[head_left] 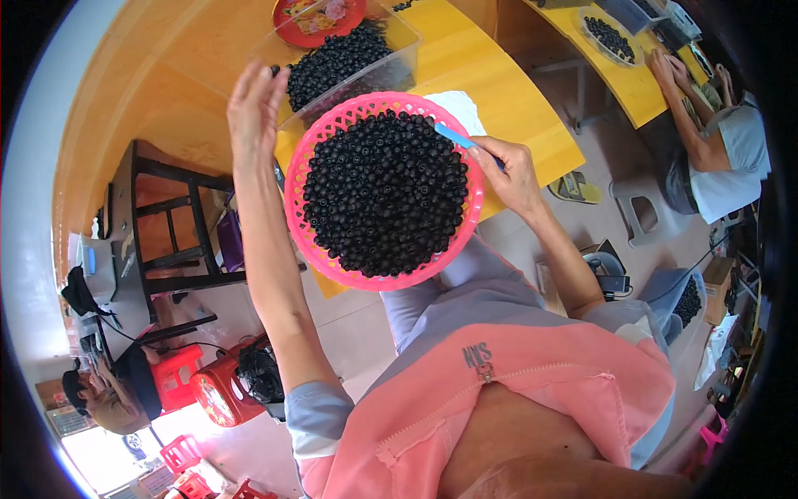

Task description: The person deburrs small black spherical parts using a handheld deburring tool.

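Observation:
A round pink plastic basket (309,241) full of small black beads (384,191) rests on my lap against the edge of a yellow table (490,66). My right hand (509,170) sits at the basket's right rim, pinching a thin blue tool (455,137) that points over the beads. My left hand (253,104) is raised left of the basket, next to a clear plastic box (401,51) heaped with more black beads (337,65); its fingers are loosely curled and whether a bead is between them is unclear.
A red tray (320,18) lies behind the clear box. A dark wooden stool (170,220) stands to my left, red stools (195,378) below it. Another person (715,145) works at a second yellow table (619,79) at upper right, with a bead tray (611,37).

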Motion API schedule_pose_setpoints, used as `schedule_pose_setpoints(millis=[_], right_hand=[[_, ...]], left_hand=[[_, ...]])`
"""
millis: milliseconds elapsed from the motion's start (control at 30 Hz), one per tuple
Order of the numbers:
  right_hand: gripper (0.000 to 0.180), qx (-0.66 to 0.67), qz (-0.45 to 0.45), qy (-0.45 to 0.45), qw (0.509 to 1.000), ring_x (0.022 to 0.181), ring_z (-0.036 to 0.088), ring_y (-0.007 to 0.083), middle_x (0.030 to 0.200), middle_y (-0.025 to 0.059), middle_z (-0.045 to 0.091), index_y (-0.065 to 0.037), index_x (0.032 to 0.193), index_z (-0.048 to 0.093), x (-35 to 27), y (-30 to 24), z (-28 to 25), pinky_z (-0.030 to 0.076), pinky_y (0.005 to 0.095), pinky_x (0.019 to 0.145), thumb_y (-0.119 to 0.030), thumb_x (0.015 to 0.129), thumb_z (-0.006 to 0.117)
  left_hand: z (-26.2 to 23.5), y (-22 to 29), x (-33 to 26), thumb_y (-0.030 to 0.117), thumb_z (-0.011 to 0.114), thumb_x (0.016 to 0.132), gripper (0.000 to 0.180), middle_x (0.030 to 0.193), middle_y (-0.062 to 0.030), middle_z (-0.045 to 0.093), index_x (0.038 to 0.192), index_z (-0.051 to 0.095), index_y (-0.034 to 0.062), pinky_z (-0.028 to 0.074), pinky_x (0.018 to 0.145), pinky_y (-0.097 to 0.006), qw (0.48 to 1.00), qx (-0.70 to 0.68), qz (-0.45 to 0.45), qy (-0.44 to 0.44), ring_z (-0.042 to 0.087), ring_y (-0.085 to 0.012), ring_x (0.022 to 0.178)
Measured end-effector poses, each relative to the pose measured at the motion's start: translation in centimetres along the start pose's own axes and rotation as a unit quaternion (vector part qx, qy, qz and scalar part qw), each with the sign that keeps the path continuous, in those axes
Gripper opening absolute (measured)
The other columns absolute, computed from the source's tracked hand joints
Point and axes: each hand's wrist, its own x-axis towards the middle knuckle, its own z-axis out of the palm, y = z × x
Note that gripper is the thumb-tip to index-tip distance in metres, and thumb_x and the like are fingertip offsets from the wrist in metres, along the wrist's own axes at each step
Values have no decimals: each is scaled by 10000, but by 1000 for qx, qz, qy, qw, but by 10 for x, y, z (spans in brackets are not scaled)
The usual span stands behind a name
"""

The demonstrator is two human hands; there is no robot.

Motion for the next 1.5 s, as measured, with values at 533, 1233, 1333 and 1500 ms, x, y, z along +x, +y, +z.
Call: schedule_pose_setpoints(millis=[533,1233,1333,1500], right_hand=[[222,16,11,11,1000,582,573,162,670,132,610,28,911,625,0,5,-3,439,280,544,-171,855,543],[223,10,-17,-31,999,524,545,210,651,135,588,19,907,626,-9,-12,30,417,302,499,-187,831,590],[202,20,-20,-35,999,528,553,212,663,138,587,13,901,626,-8,-17,37,415,305,493,-171,826,594],[167,13,-41,-46,998,525,554,215,670,124,589,7,876,628,-6,-23,44,404,310,477,-147,819,599]], left_hand=[[58,-115,-128,9,685,636,188,759,-128,581,817,636,20,483,635,-353,817,481,34,-317,590,-271,673],[5,-84,-133,79,563,857,135,907,-80,621,984,562,33,510,698,-229,938,-242,-219,-116,602,-129,775],[2,-83,-133,73,568,852,161,910,-85,619,1005,569,23,511,714,-237,931,-263,-226,-117,601,-133,777],[0,-88,-133,65,573,844,164,924,-99,620,999,582,10,513,741,-247,918,-292,-225,-147,601,-138,790]])
